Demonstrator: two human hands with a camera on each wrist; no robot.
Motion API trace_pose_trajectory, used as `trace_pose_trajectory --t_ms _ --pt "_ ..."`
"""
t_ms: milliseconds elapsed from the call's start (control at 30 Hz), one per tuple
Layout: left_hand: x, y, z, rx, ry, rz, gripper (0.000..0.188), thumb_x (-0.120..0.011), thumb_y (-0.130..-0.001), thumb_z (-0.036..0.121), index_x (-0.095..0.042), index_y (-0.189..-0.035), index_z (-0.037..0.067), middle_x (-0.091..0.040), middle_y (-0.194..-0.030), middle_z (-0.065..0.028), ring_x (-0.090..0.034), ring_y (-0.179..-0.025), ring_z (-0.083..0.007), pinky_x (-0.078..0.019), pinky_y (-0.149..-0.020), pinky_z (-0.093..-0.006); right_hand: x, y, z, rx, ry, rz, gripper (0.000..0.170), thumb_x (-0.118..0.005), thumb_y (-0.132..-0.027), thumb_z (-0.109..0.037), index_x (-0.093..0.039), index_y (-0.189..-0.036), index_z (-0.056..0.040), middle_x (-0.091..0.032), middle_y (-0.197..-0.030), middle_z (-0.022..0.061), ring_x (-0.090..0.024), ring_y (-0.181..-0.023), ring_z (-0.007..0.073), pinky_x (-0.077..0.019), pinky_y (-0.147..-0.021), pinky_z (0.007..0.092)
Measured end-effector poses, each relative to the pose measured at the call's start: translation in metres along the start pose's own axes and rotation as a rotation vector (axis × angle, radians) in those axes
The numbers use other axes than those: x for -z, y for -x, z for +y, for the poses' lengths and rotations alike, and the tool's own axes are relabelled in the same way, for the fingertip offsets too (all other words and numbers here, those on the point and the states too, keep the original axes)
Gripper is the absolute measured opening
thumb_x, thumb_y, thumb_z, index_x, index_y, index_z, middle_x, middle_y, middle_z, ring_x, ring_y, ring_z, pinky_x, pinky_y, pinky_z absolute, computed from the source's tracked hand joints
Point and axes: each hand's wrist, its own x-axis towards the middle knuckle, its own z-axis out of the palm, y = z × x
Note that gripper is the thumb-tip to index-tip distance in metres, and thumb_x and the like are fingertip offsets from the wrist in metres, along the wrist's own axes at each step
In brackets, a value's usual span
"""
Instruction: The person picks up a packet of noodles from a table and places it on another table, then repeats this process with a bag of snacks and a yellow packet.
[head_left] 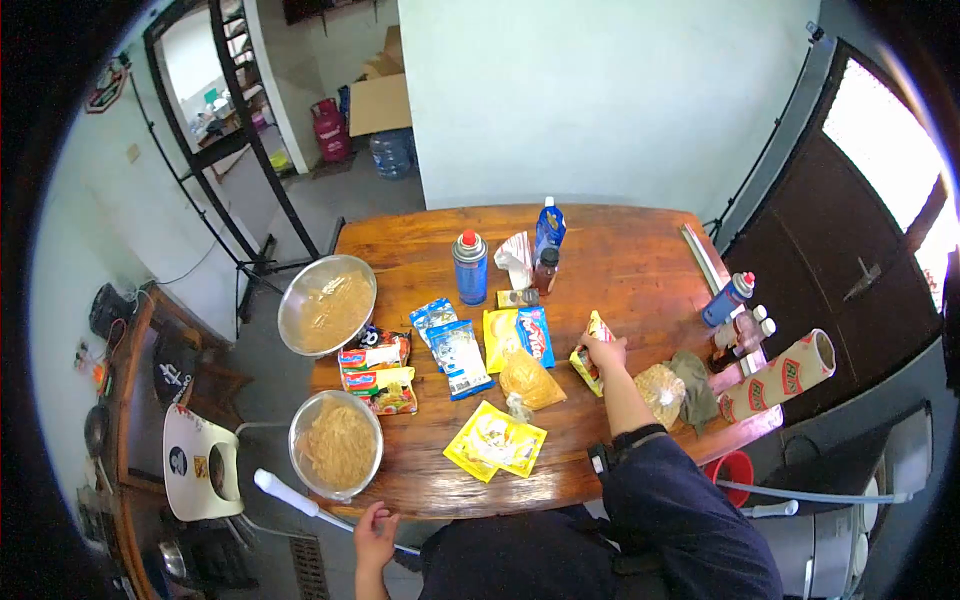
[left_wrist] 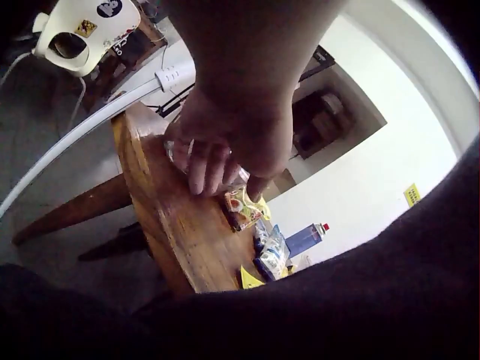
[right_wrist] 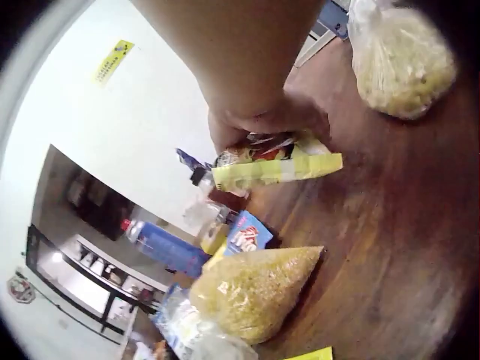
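My right hand (head_left: pixel 606 352) grips a yellow food packet (head_left: pixel 584 371) on the right half of the wooden table; in the right wrist view the packet's pale yellow edge (right_wrist: pixel 277 172) shows below the palm. A clear bag of yellow crumbs (head_left: pixel 531 380) lies to its left, and another knotted clear bag (head_left: pixel 660 394) sits on its right. My left hand (head_left: pixel 376 536) hangs beside the near left table edge with loosely bent fingers, holding nothing. Closest to it is a steel bowl (head_left: pixel 377 470) filled with light brown material.
A second bowl (head_left: pixel 284 318) stands at the back left. Between are noodle packets (head_left: pixel 378 384), blue-white packets (head_left: pixel 460 358) and yellow packets (head_left: pixel 495 441). Behind stand a blue gas canister (head_left: pixel 471 275) and bottles (head_left: pixel 545 270). A paper roll (head_left: pixel 777 385) lies along the right edge.
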Motion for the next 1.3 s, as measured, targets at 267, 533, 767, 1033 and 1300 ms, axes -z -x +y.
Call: trace_pose_trajectory --t_ms 267,533,767,1033,1300 --pt "-0.054 0.076 0.041 0.036 0.405 0.001 0.039 -0.063 -0.067 0.004 -0.046 -0.103 0.001 -0.054 -0.084 -0.0068 -0.052 -0.076 -0.0120 -0.0431 -0.070 -0.0248 0.093 0.115 0.016 0.841 -0.099 -0.647 0.094 -0.073 -0.050 -0.024 -0.018 -0.121 0.0025 -0.036 -0.117 0.0186 -0.038 -0.107 0.0243 -0.0317 -0.089 0.0314" --pt "-0.125 0.198 0.101 -0.062 0.691 -0.191 0.053 -0.058 -0.072 0.005 -0.030 -0.117 0.002 -0.048 -0.100 -0.0084 -0.049 -0.088 -0.0128 -0.0407 -0.076 -0.0256 0.147 0.257 0.078 1.833 0.325 -1.160 0.083 -0.070 -0.043 -0.018 -0.030 -0.114 -0.0028 -0.041 -0.109 0.0162 -0.041 -0.097 0.0329 -0.0340 -0.084 0.0376" --pt "-0.145 0.343 0.081 0.062 0.669 0.427 0.043 -0.059 -0.073 0.010 -0.038 -0.109 0.001 -0.054 -0.095 -0.0063 -0.049 -0.087 -0.0103 -0.0402 -0.077 -0.0251 0.148 0.365 0.160 2.271 0.156 -1.629 0.081 -0.070 -0.044 -0.018 -0.031 -0.113 -0.0033 -0.042 -0.109 0.0156 -0.041 -0.096 0.0342 -0.0341 -0.082 0.0404" --pt "-0.109 0.501 0.058 0.233 0.541 0.858 0.040 -0.060 -0.070 0.008 -0.043 -0.105 0.001 -0.056 -0.091 -0.0071 -0.051 -0.082 -0.0109 -0.0410 -0.073 -0.0245 0.156 0.502 0.233 2.094 0.419 -2.296 0.088 -0.075 -0.048 -0.025 -0.026 -0.117 -0.0035 -0.040 -0.112 0.0165 -0.040 -0.103 0.0307 -0.0336 -0.086 0.0369" --pt "-0.055 0.631 -0.008 0.395 0.556 1.172 0.041 -0.061 -0.071 0.012 -0.045 -0.108 0.004 -0.055 -0.095 -0.0059 -0.049 -0.086 -0.0097 -0.0384 -0.078 -0.0247 0.111 0.684 0.329 1.819 1.187 -2.619 0.043 -0.070 -0.057 -0.009 -0.055 -0.096 -0.0033 -0.059 -0.085 0.0053 -0.053 -0.080 0.0123 -0.0416 -0.073 0.0260"
